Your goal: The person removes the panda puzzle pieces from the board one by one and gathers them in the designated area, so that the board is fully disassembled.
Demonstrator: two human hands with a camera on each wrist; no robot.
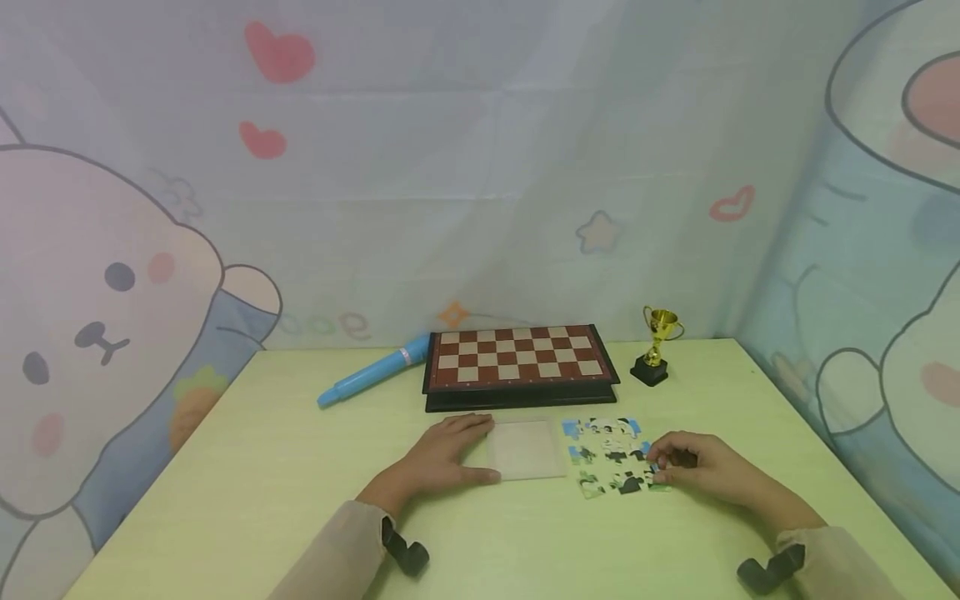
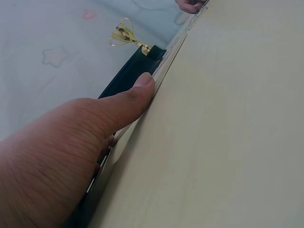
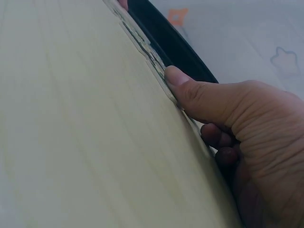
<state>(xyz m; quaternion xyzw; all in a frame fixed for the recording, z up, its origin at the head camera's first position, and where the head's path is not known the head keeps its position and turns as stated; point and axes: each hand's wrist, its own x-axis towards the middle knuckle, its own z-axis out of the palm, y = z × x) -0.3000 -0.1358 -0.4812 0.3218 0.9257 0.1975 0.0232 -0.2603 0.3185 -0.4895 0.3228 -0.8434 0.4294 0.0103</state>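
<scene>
Both hands low and forward
Left hand (image 1: 442, 457) lies flat, fingers (image 1: 468, 423) straight; right hand (image 1: 701, 471) rests with fingers curled, thumb extended.

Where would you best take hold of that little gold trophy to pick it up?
Probably by the slim stem of the gold trophy, pinched from above or from the near side. It stands upright on a small black base, apart from the chessboard, so fingers have room around it.

Right hand (image 3: 247, 137) at frame right, resting on pale green table (image 3: 80, 133). Thumb stretches left, tip pressing edge of jigsaw puzzle (image 3: 142, 45) lying flat on table. Other fingers (image 3: 216, 137) curled under palm; whether they hold anything cannot tell. Dark chessboard edge (image 3: 175, 47) runs just behind puzzle. Backdrop cloth (image 3: 247, 33) beyond, with orange and pale star prints.
</scene>
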